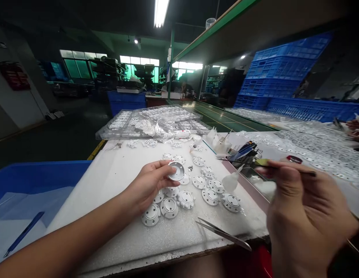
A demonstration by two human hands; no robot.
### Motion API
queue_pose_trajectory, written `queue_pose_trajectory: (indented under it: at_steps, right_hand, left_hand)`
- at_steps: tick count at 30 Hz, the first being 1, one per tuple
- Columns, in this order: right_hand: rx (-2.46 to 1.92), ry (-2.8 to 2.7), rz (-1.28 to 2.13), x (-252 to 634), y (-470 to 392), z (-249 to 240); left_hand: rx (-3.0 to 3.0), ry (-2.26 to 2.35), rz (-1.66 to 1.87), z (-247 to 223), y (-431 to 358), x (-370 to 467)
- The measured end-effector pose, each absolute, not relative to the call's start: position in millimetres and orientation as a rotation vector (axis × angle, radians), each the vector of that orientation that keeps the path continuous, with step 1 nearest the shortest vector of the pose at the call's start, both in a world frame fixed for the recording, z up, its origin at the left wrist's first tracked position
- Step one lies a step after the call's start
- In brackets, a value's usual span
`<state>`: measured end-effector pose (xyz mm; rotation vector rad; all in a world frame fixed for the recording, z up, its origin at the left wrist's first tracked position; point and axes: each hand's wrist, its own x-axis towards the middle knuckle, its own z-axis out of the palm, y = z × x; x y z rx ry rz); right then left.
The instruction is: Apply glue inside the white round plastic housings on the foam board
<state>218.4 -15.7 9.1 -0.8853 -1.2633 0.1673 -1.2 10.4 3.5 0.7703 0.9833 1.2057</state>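
Worktop (118, 175), disc (176, 172) in left grip (150, 183).

White discs (169, 207); blue crates (269, 73); green-edged shelf (208, 33); yellow-lined green floor (212, 117).

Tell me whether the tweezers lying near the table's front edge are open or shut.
Open: the two arms of the tweezers spread apart toward the tips, and the white tabletop shows between them.

The white worktable (121, 173) held clustered round white parts (169, 207), metal tweezers (224, 234) and, farther back, clear plastic trays (124, 120).
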Motion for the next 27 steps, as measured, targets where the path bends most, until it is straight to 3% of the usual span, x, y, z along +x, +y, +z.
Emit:
queue_pose_trajectory:
  at_steps: [7, 27]
  right_hand:
    - [-0.710, -1.377, 0.490, 187.6, 7.4, 1.0]
    - [-0.768, -1.211, 0.543, 199.7, 0.8, -8.9]
  left_hand:
    - [0.784, 0.876, 1.168, 9.1, 4.5, 2.1]
    - [0.787, 0.832, 1.108, 8.0, -1.0, 4.5]
